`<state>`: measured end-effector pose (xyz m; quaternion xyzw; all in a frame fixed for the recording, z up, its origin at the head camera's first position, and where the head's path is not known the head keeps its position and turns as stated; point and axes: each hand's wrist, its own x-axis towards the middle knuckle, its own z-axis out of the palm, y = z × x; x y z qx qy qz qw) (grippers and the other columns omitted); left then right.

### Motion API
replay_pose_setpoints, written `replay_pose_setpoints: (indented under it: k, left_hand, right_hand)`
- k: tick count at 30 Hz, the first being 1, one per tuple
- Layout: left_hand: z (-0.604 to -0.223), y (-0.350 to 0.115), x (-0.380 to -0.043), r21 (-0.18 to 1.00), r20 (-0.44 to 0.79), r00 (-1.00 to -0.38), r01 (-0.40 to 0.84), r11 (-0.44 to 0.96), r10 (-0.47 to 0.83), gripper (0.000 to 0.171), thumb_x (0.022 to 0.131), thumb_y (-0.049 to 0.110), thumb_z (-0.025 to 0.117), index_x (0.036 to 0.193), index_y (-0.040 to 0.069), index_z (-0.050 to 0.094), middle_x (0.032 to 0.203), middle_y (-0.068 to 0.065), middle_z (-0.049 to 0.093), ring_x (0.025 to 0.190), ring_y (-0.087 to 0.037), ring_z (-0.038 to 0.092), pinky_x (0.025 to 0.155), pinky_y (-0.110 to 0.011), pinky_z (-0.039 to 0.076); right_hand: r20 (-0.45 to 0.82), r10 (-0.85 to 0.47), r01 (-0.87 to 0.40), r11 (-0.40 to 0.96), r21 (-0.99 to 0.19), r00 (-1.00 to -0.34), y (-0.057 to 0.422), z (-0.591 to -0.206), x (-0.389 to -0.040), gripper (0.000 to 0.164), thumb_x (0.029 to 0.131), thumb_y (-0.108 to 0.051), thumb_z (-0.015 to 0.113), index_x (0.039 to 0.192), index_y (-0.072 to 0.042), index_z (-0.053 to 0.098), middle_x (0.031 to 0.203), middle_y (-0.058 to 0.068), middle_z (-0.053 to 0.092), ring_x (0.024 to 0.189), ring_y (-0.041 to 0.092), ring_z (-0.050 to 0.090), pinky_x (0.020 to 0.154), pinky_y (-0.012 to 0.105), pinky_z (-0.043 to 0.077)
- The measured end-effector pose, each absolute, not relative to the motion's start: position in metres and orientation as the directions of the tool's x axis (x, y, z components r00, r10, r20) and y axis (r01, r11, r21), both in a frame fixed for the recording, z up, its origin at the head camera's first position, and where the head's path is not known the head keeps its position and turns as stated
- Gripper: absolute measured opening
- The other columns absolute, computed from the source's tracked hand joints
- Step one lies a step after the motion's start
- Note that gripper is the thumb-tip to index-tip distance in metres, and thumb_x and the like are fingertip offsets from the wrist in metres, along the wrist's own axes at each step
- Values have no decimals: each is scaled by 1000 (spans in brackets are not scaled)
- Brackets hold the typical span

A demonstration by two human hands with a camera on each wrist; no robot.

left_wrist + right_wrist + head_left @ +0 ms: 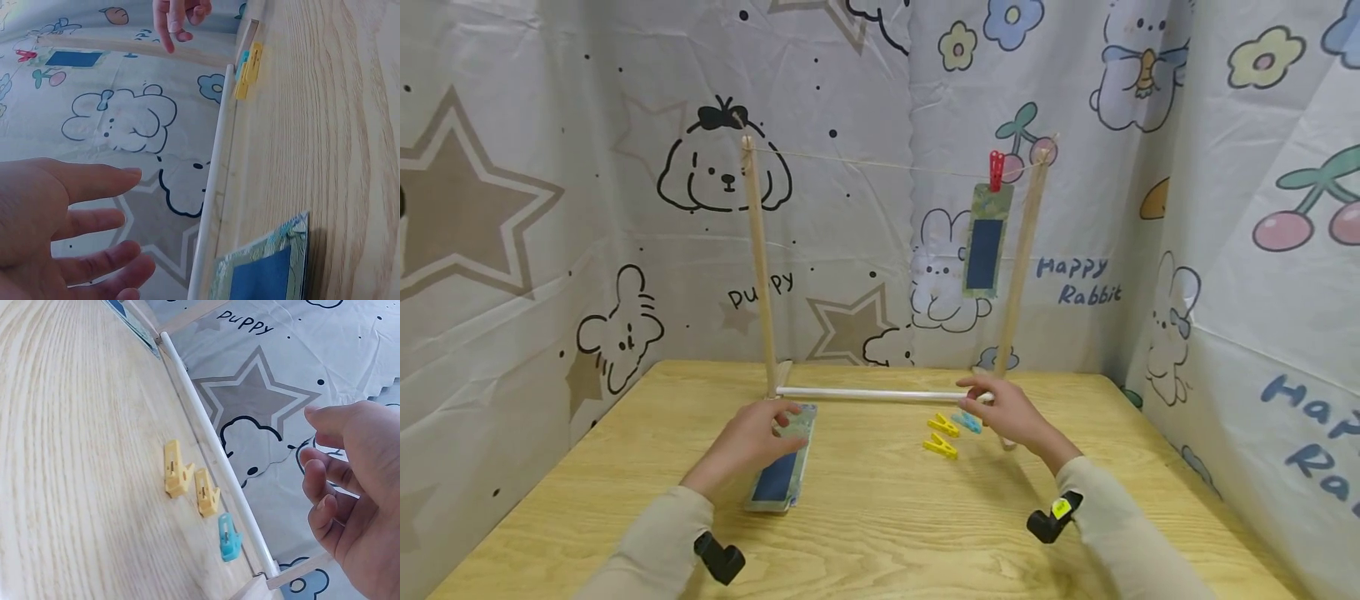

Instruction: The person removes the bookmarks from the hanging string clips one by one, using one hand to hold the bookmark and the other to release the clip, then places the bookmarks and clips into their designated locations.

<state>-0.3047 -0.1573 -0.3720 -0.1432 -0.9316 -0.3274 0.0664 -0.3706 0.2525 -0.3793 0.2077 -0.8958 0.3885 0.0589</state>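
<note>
My left hand [752,437] hovers over a green-bordered card [775,482] with a dark blue panel, its fingers apart and holding nothing. The card lies on the table, with what looks like another edge beneath it. Above the right end of the white rod [872,394] is my right hand [1007,410], its fingers loosely bent around nothing. Close by lie two yellow clothespins [177,469] and a blue clothespin [229,537]. A similar card [985,250] hangs from the string [865,162], gripped by a red clothespin [996,171] near the right post.
Two upright wooden posts, left [760,267] and right [1022,267], carry the string and stand at the back of the wooden table [880,533]. The white rod joins them low down. Printed curtains [850,83] enclose the table at the back and sides.
</note>
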Motion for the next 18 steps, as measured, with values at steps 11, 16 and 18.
replay_pose_setpoints:
  k: [11, 16, 18]
  left_hand:
    - [-364, -141, -313, 575, 231, -941, 337, 745, 248, 44, 91, 23, 82, 131, 11, 69, 109, -6, 65, 90, -21, 62, 67, -37, 55]
    - [-357, -135, -317, 575, 252, -931, 364, 732, 265, 43, 91, 22, 82, 131, 9, 68, 110, -8, 66, 92, -23, 63, 70, -39, 56]
    - [-356, -134, -318, 580, 260, -926, 376, 723, 274, 42, 91, 22, 82, 129, 9, 69, 109, -7, 66, 93, -23, 63, 71, -40, 56]
  right_hand:
    - [354, -255, -434, 601, -670, -900, 258, -357, -369, 37, 104, -22, 67, 137, -4, 64, 111, 10, 65, 99, 26, 62, 81, 39, 56]
    - [363, -239, -433, 559, -707, -901, 262, -345, -369, 39, 105, -23, 65, 137, -2, 63, 111, 13, 63, 87, 26, 62, 70, 34, 57]
    - [364, -234, -432, 545, -719, -901, 263, -341, -369, 40, 105, -23, 66, 138, -2, 62, 111, 14, 63, 82, 26, 62, 66, 32, 56]
